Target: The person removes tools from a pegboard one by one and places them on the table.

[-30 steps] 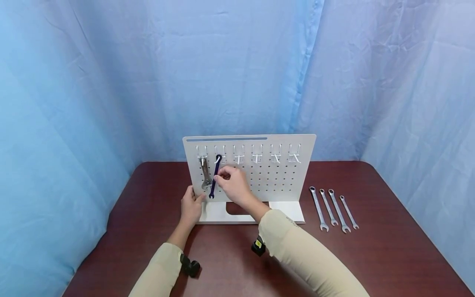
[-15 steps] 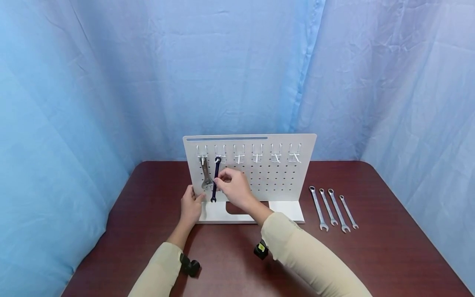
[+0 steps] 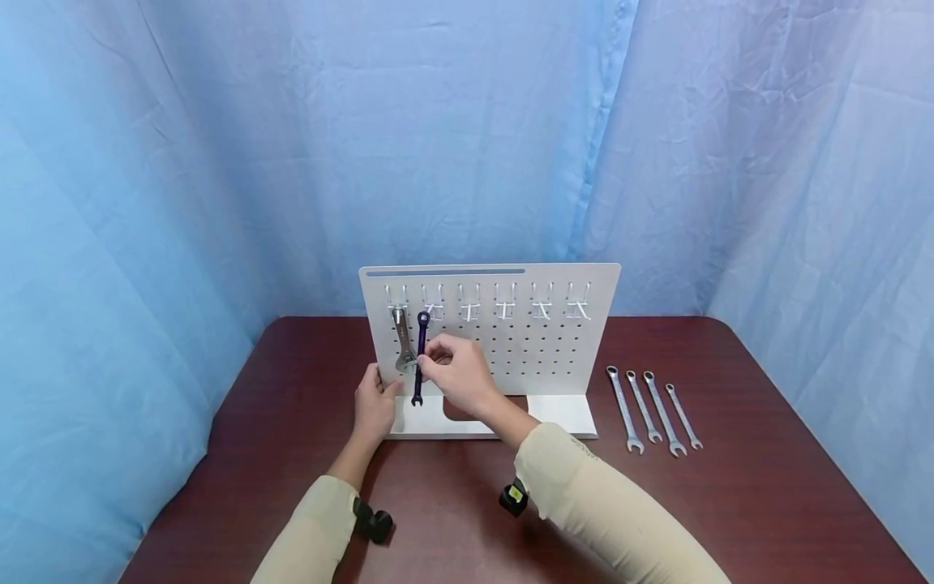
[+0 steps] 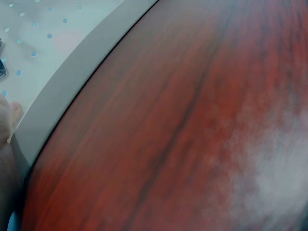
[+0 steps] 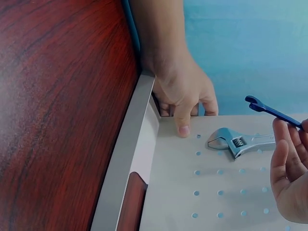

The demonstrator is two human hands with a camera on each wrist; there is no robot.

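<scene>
Between the right hand's (image 3: 465, 375) thumb and fingers a dark purple wrench (image 3: 421, 341) is pinched, ring end up. That ring stands just left of the second hook (image 3: 434, 308), and the open jaw points down. In the right wrist view, the right hand (image 5: 292, 180) holds the wrench (image 5: 276, 113) in front of the board. The left hand (image 3: 374, 412) grips the white pegboard's (image 3: 543, 357) lower left edge; its thumb lies on the front face, seen beside the left hand (image 5: 180, 89) in the right wrist view. An adjustable wrench (image 3: 403, 337) hangs from the first hook.
Several silver wrenches (image 3: 623, 410) lie side by side on the dark red table (image 3: 759, 487), right of the board. More white hooks (image 3: 506, 311) line the board's upper part. Blue curtains (image 3: 467, 146) surround the table.
The right hand has moved slightly down with the purple wrench. Its ring, earlier around the second hook, now shows to the hook's left. The left hand keeps its grip on the board.
</scene>
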